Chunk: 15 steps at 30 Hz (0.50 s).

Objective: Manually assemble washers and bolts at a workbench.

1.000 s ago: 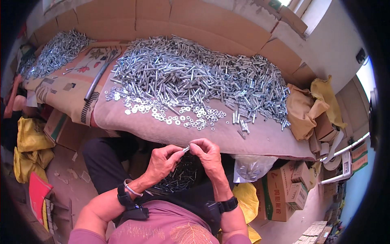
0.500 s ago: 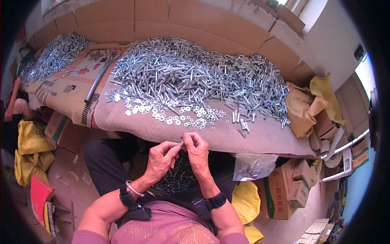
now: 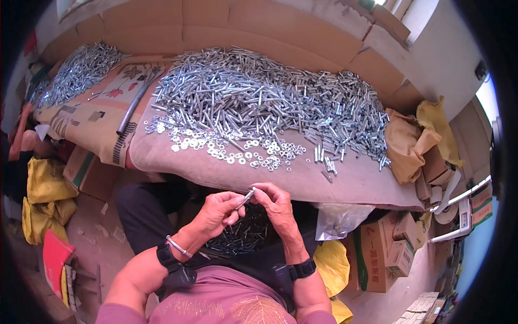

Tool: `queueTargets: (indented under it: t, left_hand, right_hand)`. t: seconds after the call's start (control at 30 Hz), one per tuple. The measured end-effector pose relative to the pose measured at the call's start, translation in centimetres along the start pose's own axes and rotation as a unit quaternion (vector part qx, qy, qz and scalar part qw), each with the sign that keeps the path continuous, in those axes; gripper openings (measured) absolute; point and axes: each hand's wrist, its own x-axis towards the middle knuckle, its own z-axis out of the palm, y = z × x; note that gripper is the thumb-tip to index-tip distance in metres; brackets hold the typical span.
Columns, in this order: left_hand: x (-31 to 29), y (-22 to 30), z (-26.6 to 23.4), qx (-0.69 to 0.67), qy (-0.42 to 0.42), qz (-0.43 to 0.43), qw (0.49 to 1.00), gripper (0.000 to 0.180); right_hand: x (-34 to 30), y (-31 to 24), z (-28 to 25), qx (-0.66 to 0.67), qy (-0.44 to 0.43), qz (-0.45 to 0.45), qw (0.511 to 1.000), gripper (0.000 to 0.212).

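A slim silver metal bolt is tilted between my two hands, above my lap. Its lower end sits pinched between the thumb and fingers of my left hand. At the upper end, the fingertips of my right hand are closed around it; any small part under them is hidden. Below my hands, a heap of dark bolts lies in my lap. Ahead, loose washers and nuts are spread along the front of a padded surface, before a large pile of silver metal rods and sleeves.
A metal tube lies on patterned cloth at left, near another pile of metal pieces. Yellow sacks and cardboard boxes stand on the floor. A clear plastic bag hangs at the front edge. Another person's arm shows far left.
My right hand has moved slightly right and opened out a little from the left. The bolt between them now shows more of its length.
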Motion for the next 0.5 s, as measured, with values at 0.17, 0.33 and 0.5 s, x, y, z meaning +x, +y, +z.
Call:
queueTargets:
  t: [0.17, 0.33, 0.5]
  left_hand:
    - [0.2, -0.1, -1.0, -0.124, -0.074, -0.121, 0.982, 0.021]
    - [-0.2, 0.1, 0.0, 0.026, -0.016, -0.041, 0.999, 0.018]
    - [-0.4, -0.3, 0.8, 0.213, 0.047, 0.089, 0.972, 0.017]
  right_hand:
    - [-0.1, 0.3, -0.7, 0.072, -0.064, 0.005, 0.995, 0.023]
    - [-0.1, 0.5, -0.7, 0.033, -0.031, 0.014, 0.999, 0.02]
    - [-0.2, 0.3, 0.4, -0.088, 0.046, 0.062, 0.993, 0.023]
